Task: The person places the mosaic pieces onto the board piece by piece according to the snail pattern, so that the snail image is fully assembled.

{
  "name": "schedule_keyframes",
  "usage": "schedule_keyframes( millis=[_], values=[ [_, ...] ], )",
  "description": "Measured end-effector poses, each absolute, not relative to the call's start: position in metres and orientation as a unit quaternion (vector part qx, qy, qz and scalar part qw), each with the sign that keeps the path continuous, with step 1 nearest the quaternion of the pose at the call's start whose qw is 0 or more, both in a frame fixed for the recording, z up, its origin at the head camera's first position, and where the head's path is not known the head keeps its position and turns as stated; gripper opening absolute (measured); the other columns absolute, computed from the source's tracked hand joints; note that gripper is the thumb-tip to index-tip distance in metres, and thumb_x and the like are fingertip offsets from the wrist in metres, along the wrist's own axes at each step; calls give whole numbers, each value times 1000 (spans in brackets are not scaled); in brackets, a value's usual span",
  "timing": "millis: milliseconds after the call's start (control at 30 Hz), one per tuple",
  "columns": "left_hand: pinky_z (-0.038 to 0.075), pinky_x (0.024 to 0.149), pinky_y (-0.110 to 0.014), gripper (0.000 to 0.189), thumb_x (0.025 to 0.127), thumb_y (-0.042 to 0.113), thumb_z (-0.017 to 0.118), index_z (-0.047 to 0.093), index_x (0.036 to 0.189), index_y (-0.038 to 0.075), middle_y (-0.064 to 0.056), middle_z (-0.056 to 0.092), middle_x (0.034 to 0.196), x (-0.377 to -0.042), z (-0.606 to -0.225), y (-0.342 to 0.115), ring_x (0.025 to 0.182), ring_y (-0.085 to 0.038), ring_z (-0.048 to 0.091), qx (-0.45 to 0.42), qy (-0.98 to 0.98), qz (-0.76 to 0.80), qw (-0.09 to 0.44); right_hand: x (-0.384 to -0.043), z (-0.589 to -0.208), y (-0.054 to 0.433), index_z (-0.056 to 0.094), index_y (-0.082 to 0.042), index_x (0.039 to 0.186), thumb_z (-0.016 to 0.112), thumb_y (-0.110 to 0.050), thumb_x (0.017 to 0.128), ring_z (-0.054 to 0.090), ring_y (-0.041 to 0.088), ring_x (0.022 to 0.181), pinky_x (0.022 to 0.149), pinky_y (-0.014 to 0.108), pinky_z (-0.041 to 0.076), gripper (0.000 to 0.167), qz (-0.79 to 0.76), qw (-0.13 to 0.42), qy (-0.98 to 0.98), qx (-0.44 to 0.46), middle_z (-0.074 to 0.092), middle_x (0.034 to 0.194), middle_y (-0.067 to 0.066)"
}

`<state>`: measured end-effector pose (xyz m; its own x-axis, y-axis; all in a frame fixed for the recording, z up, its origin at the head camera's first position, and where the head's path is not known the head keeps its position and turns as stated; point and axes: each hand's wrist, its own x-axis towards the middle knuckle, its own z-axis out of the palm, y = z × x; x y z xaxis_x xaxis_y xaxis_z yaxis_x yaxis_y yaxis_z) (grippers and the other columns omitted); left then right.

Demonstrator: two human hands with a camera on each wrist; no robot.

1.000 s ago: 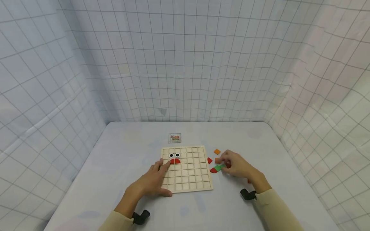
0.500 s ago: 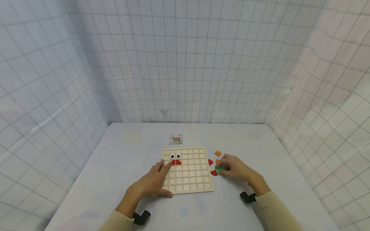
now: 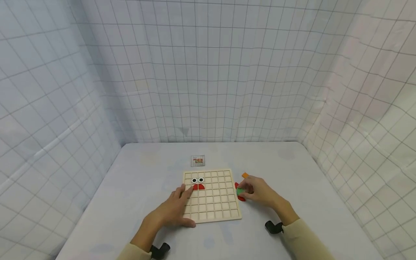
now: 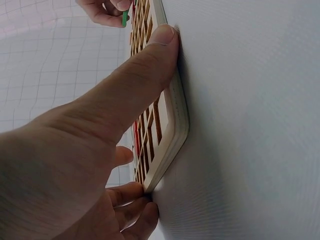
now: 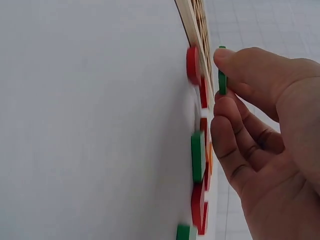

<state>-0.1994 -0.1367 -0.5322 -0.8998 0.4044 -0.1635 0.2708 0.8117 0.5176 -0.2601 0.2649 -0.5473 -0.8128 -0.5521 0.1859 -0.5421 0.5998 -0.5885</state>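
My right hand [image 3: 260, 191] pinches a small green tile [image 5: 222, 80] between thumb and fingertips, just right of the wooden grid board [image 3: 212, 206]. In the right wrist view this tile is lifted off the table, on edge. My left hand [image 3: 172, 209] lies over the board's left side, its thumb along the front edge and its fingers stretched toward the upper left squares. Near those fingertips, two white eye tiles [image 3: 198, 180] sit in the grid above two curved red tiles [image 3: 198, 187].
A small picture card [image 3: 198, 161] lies behind the board. Right of the board are loose tiles: an orange tile [image 3: 245, 175], a curved red tile [image 3: 241, 198], another green tile [image 5: 198, 157] and several more, partly hidden by the right hand in the head view. Gridded white cloth [image 3: 208, 90] surrounds the table.
My right hand has taken up the green tile from the loose pieces and moved left toward the board with it. The left hand has stayed in place on the board.
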Motion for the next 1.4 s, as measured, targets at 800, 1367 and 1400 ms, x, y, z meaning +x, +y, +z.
schedule_keyframes(
  millis=[800, 1367, 1400],
  values=[
    [57, 116, -75, 109, 82, 52, 106, 52, 172, 25, -37, 26, 186, -204, -523, -137, 164, -62, 44, 207, 941, 242, 119, -269, -540, 156, 87, -15, 117, 89, -18, 106, 65, -1, 90, 82, 20, 59, 12, -335, 34, 879, -338, 80, 107, -2],
    [58, 115, -75, 106, 81, 49, 108, 57, 170, 24, -38, 27, 185, -201, -524, -135, 163, -62, 44, 194, 939, 246, 139, -262, -544, 126, 93, -14, 107, 85, -13, 108, 60, 1, 95, 81, 20, 56, 8, -322, 52, 897, -298, 73, 110, -6],
    [58, 114, -75, 106, 81, 49, 108, 56, 170, 24, -38, 27, 185, -200, -524, -135, 163, -62, 44, 194, 939, 248, 138, -261, -544, 125, 93, -14, 106, 85, -12, 108, 60, 1, 95, 81, 19, 56, 9, -319, 50, 898, -299, 72, 110, -6]
  ],
)
